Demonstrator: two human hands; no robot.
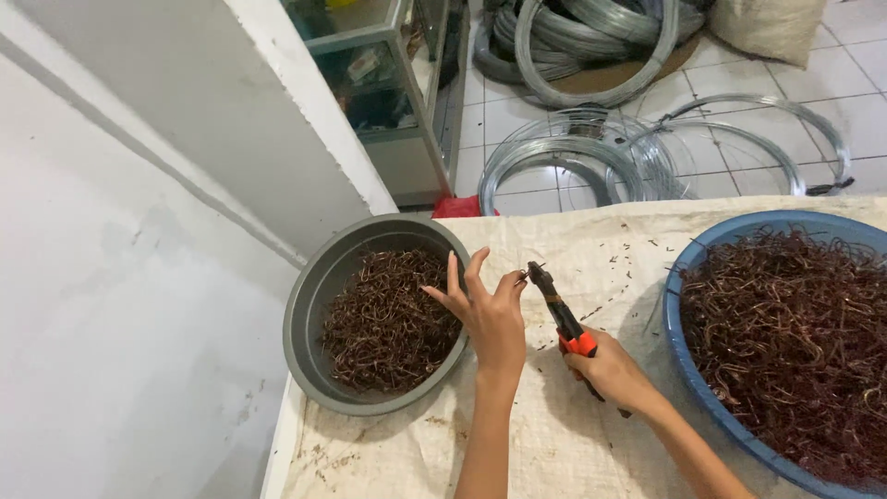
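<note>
- Left hand (490, 319) pinches a small wire piece (523, 274) between thumb and forefinger, other fingers spread, just right of the grey basin (305, 323).
- Right hand (610, 370) closes its grip around the pliers (559, 310), tips at the wire.
- Best to keep the wire steady, fingers away from the tips.

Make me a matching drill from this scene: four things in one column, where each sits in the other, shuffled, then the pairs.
Things:
1. grey basin
2. blue basin
3. pliers
4. wire coils

Places:
A. on the tiled floor beyond the table
B. at the table's left edge, holding rusty bent wire pieces
C. in the right hand, tip near the left hand
D. at the table's right, heaped with rusty wire

Pairs: 1-B, 2-D, 3-C, 4-A
</note>
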